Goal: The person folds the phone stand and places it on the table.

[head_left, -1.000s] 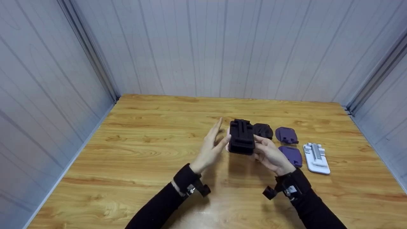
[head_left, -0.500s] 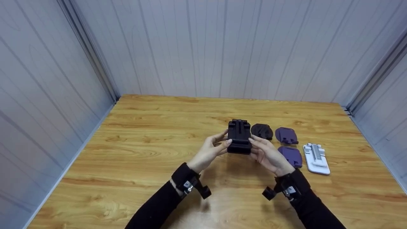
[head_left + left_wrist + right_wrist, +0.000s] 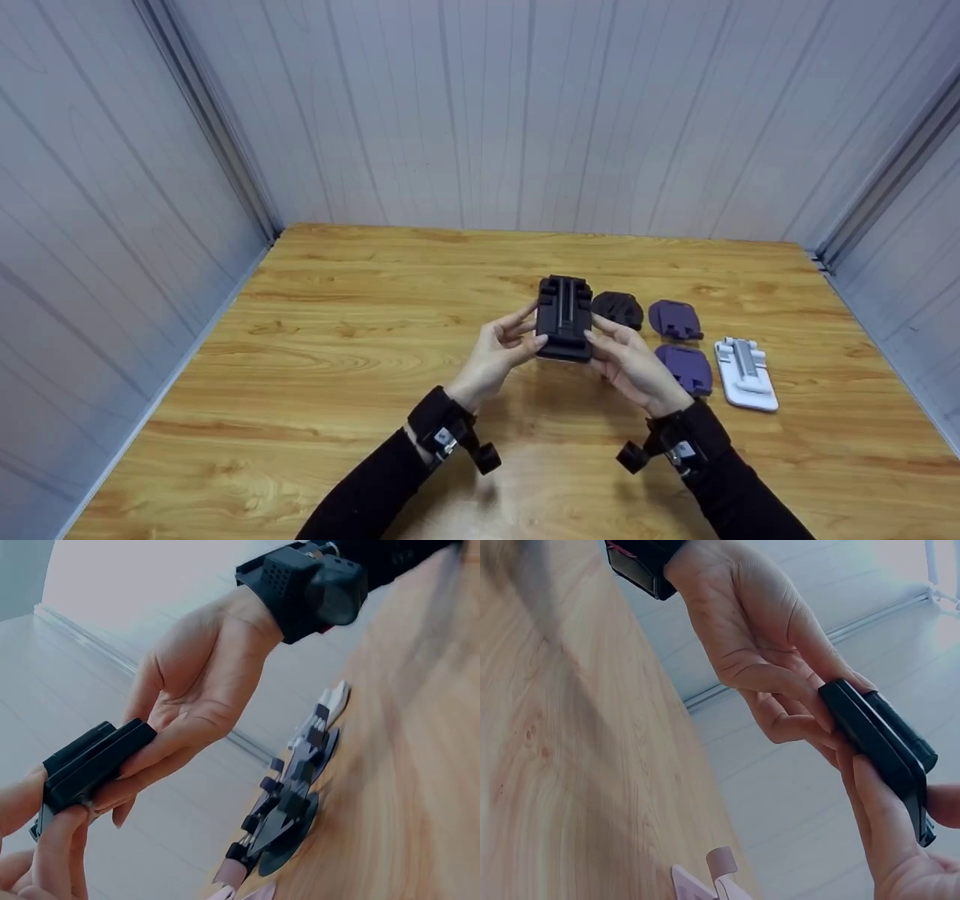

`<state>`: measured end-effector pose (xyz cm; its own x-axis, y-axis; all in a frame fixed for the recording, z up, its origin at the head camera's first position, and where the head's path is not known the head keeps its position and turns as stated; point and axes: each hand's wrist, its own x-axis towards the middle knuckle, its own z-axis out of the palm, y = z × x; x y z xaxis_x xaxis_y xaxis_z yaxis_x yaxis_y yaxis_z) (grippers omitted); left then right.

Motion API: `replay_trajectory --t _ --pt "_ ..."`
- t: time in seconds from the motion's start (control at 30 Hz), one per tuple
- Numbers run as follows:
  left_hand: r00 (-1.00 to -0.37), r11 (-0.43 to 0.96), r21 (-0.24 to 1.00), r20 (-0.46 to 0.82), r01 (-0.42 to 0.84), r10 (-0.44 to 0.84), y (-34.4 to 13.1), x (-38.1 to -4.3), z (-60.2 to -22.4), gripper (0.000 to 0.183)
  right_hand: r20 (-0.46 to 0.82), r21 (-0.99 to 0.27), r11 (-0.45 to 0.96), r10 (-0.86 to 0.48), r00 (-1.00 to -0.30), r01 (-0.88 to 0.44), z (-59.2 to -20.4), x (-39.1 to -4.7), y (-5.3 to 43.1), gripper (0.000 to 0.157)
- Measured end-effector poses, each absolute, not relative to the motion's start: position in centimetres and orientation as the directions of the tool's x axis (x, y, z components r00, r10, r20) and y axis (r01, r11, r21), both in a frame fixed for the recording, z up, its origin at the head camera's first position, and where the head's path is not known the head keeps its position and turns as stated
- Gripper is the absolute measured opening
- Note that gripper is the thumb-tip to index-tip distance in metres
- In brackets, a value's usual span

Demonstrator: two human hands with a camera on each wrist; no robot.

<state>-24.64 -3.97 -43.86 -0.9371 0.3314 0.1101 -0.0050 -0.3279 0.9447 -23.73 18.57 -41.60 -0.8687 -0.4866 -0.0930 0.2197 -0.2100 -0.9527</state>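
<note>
A black folding phone stand (image 3: 561,307), folded flat, is held up over the table between the hands. The left hand (image 3: 487,360) pinches its left edge, thumb at the lower front corner and fingers behind. On the opposite edge the right hand (image 3: 634,367) grips it the same way, thumb in front. The left wrist view shows the stand (image 3: 94,761) side-on, its hinge bars lying close to the plate. Fingers of both hands meet behind the stand (image 3: 877,742) in the right wrist view, hiding part of its back.
Right of the hands lie a dark round-backed stand (image 3: 619,309), two purple stands (image 3: 675,318) and a white stand (image 3: 747,375). A pink stand (image 3: 721,870) stands on the wooden table (image 3: 360,322), hidden in the head view. Pale panel walls (image 3: 480,112) enclose the table.
The left hand, extended beside the stand a second ago, has closed onto its left edge. The stand has turned so its front plate faces the head camera more fully. The right hand keeps its grip.
</note>
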Motion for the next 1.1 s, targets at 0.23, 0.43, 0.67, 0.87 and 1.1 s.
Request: replay_trajectory --t 0.23,0.43,0.67,0.87,1.1 --pt "-0.957 -0.416 0.907 0.061 -0.065 0.283 -4.4 -24.9 -43.7 0.052 -0.001 -0.998 -0.059 -0.52 -0.854 0.036 -42.0 -24.3 19.3 0.076" --pt "-0.983 -0.378 0.926 0.056 -0.016 0.177 -6.7 -26.3 -43.7 0.05 0.116 -0.868 0.394 -0.432 -0.895 -0.303 -40.6 -23.4 20.2 0.067" --pt "-0.992 -0.152 0.988 0.001 -0.017 0.123 -9.6 -28.8 -45.1 0.051 0.196 -0.507 0.764 -0.349 -0.916 -0.399 -40.3 -22.7 21.7 0.069" --pt "-0.99 -0.038 0.994 -0.097 -0.102 0.104 -10.6 -30.7 -46.7 0.051 0.18 -0.434 0.813 -0.345 -0.921 -0.389 -40.8 -22.7 22.1 0.072" --pt "-0.969 0.029 0.979 -0.204 -0.202 0.142 -10.7 -31.5 -47.6 0.051 0.171 -0.41 0.827 -0.344 -0.923 -0.384 -41.1 -23.0 22.1 0.074"
